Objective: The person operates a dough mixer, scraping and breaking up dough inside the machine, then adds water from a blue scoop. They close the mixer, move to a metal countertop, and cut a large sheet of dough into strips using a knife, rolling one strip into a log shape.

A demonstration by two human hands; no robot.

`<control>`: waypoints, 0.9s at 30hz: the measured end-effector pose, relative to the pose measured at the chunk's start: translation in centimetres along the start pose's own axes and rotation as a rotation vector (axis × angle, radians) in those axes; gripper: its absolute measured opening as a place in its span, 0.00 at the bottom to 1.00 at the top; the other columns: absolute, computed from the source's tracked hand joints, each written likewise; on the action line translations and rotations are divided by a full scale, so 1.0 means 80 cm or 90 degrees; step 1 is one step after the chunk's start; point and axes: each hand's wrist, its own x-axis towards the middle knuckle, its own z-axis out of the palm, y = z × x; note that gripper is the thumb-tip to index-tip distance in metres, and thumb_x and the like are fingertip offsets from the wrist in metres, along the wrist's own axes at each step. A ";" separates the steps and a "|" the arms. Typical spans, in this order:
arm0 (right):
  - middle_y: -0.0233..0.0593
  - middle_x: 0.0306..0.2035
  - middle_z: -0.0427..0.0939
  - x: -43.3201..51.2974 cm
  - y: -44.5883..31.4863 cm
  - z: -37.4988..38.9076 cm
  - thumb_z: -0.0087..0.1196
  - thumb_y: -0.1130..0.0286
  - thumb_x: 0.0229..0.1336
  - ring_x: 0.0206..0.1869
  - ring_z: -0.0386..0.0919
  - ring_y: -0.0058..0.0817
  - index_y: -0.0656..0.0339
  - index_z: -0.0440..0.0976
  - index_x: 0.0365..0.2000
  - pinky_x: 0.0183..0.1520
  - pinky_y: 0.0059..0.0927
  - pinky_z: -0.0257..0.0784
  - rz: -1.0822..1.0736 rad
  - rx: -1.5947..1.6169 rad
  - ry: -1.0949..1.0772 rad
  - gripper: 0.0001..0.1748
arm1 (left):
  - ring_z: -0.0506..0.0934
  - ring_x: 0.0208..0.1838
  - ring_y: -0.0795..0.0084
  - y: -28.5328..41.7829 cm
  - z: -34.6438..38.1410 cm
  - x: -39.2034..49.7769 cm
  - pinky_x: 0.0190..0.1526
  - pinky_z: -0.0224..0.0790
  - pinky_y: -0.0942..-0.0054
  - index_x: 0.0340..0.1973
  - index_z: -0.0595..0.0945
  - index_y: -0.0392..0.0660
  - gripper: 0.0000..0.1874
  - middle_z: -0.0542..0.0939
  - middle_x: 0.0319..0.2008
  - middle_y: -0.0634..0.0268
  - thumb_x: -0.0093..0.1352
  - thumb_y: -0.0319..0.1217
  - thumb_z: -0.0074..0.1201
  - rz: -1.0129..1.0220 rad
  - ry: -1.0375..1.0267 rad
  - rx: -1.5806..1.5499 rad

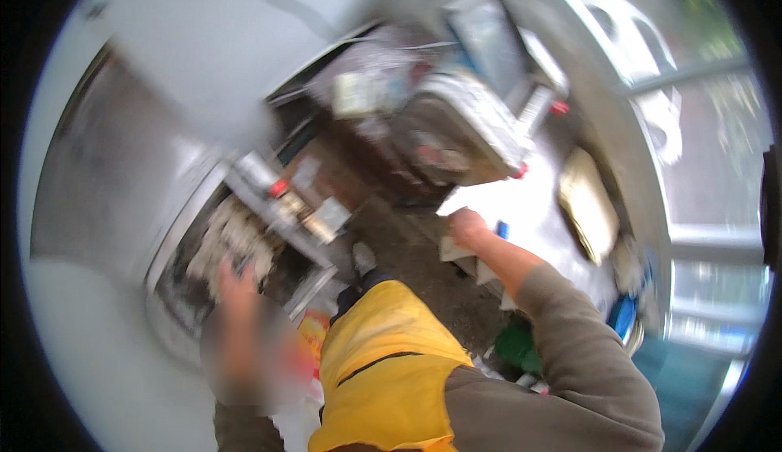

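My left hand [237, 284] reaches over a beige, lumpy, dough-like mass [235, 238] inside a dark metal-rimmed bin [183, 198]. A small dark spot shows at its fingertips, too blurred to tell whether it is a held object. Part of that forearm is covered by a grey blur. On the other side, my right hand [469, 227] is curled at the near edge of a white-topped table [519, 204]. Whether it grips the edge or the white sheet-like material hanging there is hidden. A small blue object [503, 230] lies just beside the right wrist.
A large clear-sided container with red-tipped corners [464, 128] stands beyond the table. A cream packet [588, 204] lies near the window. A red-capped container [279, 189] sits by the bin's rim. Something green [518, 349] is low beside my yellow apron [391, 379].
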 end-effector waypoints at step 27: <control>0.61 0.41 0.83 -0.411 0.326 0.507 0.59 0.66 0.69 0.47 0.81 0.63 0.65 0.77 0.40 0.51 0.55 0.77 0.506 0.880 0.748 0.11 | 0.83 0.52 0.43 0.233 0.197 -0.401 0.53 0.76 0.48 0.54 0.88 0.45 0.19 0.88 0.48 0.49 0.76 0.43 0.55 0.407 -0.041 0.213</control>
